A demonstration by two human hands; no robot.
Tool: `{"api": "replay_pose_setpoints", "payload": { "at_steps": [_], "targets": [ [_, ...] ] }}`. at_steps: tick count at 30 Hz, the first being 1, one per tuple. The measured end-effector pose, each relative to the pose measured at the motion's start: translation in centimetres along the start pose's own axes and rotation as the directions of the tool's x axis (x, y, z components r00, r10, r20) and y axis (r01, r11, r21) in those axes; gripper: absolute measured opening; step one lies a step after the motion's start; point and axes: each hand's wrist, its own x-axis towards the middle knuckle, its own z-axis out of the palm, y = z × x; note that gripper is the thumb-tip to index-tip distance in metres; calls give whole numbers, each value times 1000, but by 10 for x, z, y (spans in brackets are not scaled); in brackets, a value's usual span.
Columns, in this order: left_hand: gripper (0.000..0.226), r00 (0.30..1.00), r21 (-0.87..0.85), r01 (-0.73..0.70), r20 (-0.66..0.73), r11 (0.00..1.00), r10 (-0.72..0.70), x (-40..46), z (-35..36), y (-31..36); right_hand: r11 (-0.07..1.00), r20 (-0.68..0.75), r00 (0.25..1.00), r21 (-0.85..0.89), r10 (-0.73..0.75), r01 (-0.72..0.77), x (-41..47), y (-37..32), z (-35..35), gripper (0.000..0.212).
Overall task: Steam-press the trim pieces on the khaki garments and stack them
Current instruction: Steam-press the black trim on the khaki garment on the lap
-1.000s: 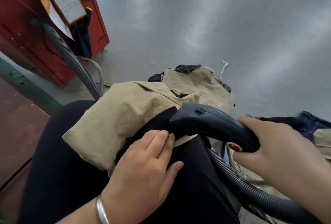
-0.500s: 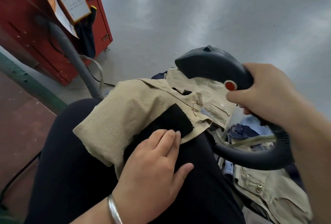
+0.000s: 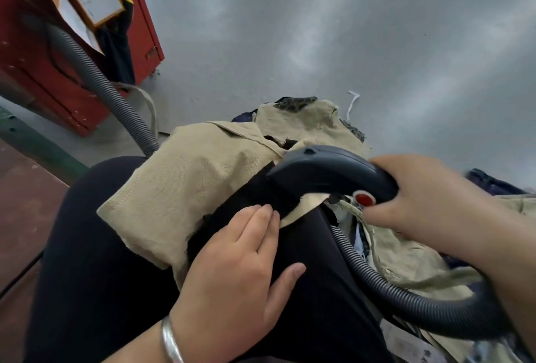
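Black trim piece (image 3: 246, 197) on khaki garment (image 3: 185, 185), under flat left hand (image 3: 240, 272), steamer (image 3: 333, 171) in right hand (image 3: 420, 197).

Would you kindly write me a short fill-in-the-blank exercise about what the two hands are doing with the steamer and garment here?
1. The right hand grips the dark steamer head, whose button is coloured ____.
2. The left hand presses flat on the ____ trim piece.
3. The khaki garment lies across the person's ____.
4. The left wrist wears a ____ bangle.

Missing words: red; black; lap; silver
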Motion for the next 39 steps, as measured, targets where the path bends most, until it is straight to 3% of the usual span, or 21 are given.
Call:
{"api": "replay_pose_setpoints", "payload": {
  "at_steps": [9, 13, 16, 23, 28, 35, 39],
  "targets": [
    [66, 999, 18, 22, 30, 1000, -23, 1, -4, 4, 979, -258, 965, 206, 49, 5, 33, -2, -23, 17],
    [67, 999, 25, 17, 50, 1000, -18, -1, -4, 4, 988, -177, 984, 157, 30, -2, -7, 13, -36, 28],
    [67, 999, 25, 13, 40, 1000, -14, 0, -4, 4, 995, -89, 995, 85, 51, -43, -35, 17, -25, 48],
    [69, 1000, 30, 12, 24, 999, -13, -1, -2, 4, 998, 52, 997, -41, 60, -57, -31, 14, 1, 34],
    [71, 999, 50, 6, 38, 999, -8, -2, -1, 4, 998, -25, 999, 51, 41, -39, 0, 5, 7, 12],
    [72, 999, 56, 18, 49, 998, -21, -1, -2, 6, 977, -239, 968, 210, 80, -28, 28, 6, -6, 15],
    [72, 999, 63, 11, 47, 998, -14, -2, -2, 6, 972, -199, 978, 232, 64, -16, -5, 23, -30, 27]
  ]
}}
